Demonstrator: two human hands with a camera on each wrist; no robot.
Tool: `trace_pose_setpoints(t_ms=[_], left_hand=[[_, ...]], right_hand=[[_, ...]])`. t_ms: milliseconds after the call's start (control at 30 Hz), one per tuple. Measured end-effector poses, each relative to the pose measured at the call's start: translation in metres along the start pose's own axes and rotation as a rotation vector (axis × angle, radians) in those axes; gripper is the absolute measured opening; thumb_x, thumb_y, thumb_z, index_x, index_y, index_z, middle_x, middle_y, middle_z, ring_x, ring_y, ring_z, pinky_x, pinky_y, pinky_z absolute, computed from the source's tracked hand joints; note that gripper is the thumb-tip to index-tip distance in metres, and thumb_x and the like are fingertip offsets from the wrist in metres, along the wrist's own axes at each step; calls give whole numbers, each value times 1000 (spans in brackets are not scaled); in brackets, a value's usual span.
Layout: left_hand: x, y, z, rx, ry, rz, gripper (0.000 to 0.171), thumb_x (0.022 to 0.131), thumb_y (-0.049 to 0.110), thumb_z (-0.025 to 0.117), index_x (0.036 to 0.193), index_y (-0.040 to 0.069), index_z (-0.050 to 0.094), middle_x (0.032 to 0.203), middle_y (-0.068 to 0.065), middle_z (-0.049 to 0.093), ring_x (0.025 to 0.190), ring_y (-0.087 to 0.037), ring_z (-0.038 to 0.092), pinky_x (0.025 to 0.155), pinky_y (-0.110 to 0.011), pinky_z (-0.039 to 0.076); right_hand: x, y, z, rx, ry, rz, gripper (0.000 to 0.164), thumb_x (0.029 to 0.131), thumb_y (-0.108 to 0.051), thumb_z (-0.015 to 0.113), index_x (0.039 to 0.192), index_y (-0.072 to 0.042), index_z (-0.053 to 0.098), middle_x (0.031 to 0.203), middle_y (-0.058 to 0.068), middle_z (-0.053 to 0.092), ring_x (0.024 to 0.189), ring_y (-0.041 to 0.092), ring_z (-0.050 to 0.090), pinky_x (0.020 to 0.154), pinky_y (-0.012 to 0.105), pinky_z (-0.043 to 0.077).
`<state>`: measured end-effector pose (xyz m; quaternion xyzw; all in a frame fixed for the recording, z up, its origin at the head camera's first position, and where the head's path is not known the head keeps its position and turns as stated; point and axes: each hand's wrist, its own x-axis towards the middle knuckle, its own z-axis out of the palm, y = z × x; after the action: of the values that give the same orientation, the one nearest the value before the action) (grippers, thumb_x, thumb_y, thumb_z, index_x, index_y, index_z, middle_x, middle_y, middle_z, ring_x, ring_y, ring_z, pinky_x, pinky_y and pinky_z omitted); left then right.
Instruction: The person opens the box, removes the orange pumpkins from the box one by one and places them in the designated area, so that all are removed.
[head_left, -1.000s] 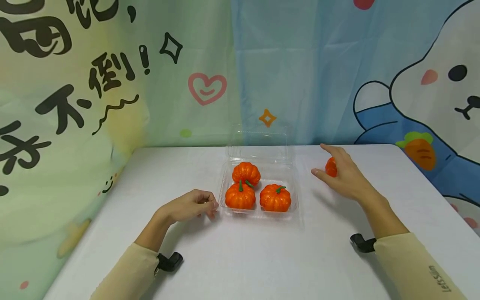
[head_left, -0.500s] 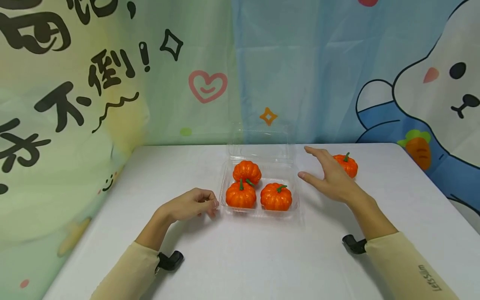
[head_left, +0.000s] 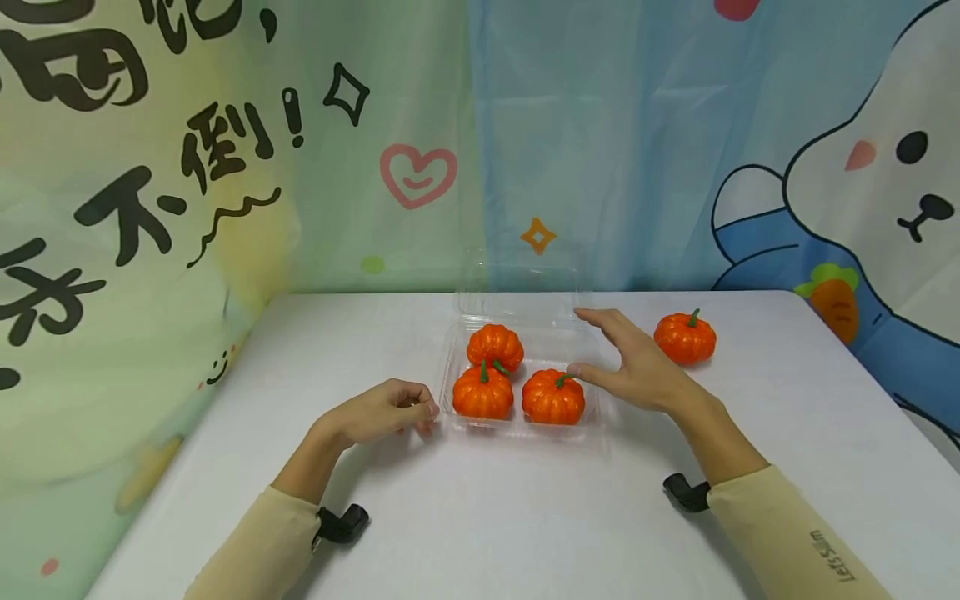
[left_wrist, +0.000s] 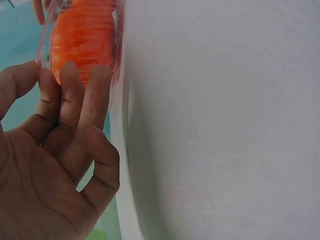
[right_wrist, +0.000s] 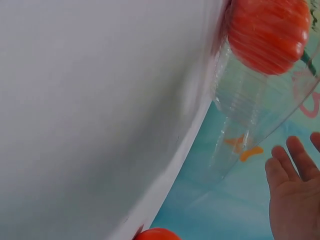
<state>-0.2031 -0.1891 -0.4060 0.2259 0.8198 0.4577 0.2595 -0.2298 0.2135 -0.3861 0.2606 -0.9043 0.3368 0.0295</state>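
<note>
A clear plastic clamshell box (head_left: 558, 342) stands on the table with its lid (head_left: 521, 287) raised at the back. Inside sit a rear left toy pumpkin (head_left: 495, 343), a front left pumpkin (head_left: 480, 396) and a front right pumpkin (head_left: 551, 402), all orange with green stems. At the box's left front corner, my left hand (head_left: 382, 412) pinches the rim between thumb and index finger, as the left wrist view shows. My right hand (head_left: 641, 367) hovers over the box's right side, fingers spread and holding nothing; its thumb overlaps the front right pumpkin's stem, contact unclear.
Behind my right hand, another orange pumpkin (head_left: 686, 338) sits on the white table (head_left: 525, 525) near its back edge. A printed cloth backdrop (head_left: 600, 142) hangs right behind the table. Dark straps with small cameras are on both wrists.
My right hand has moved left from the loose pumpkin to the box, leaving that pumpkin on the table in full view. My left hand has stayed at the box corner.
</note>
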Motion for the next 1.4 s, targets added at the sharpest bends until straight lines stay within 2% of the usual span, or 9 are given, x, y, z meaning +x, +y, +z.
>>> trace_pose_setpoints(t_ms=[400, 633, 833, 1167, 1400], left_hand=[[-1, 1, -2, 32, -3, -1, 25, 104, 23, 57, 101, 2, 68, 93, -13, 75, 90, -27, 67, 76, -35, 47], [-1, -1, -3, 34, -4, 2, 25, 104, 24, 57, 101, 2, 68, 93, -12, 75, 90, -26, 67, 76, -35, 47], [-1, -2, -3, 22, -9, 0, 24, 104, 24, 57, 101, 3, 68, 93, -12, 75, 90, -26, 67, 76, -35, 47], [-2, -1, -2, 20, -3, 1, 26, 105, 26, 57, 102, 3, 68, 92, -11, 74, 90, -26, 67, 77, -37, 46], [-3, -1, -1, 20, 5, -6, 25, 105, 27, 57, 100, 4, 68, 93, -10, 75, 91, -26, 67, 78, -37, 46]], right_hand=[[4, -14, 0, 3, -109, -38, 74, 86, -46, 81, 149, -23, 51, 150, 4, 54, 138, 30, 51, 111, 60, 40], [5, -17, 6, 49, -169, -102, 74, 82, -40, 86, 146, -18, 55, 146, 9, 58, 133, 31, 56, 109, 60, 42], [5, -18, 11, 40, -220, -93, 73, 82, -39, 87, 144, -15, 57, 143, 11, 60, 130, 32, 57, 108, 60, 43], [4, -20, 13, 20, -240, -97, 75, 80, -40, 88, 142, -10, 59, 142, 6, 61, 131, 31, 57, 109, 59, 43], [4, -21, 17, -24, -259, -92, 69, 81, -39, 88, 138, -10, 63, 141, 4, 62, 132, 31, 56, 110, 58, 41]])
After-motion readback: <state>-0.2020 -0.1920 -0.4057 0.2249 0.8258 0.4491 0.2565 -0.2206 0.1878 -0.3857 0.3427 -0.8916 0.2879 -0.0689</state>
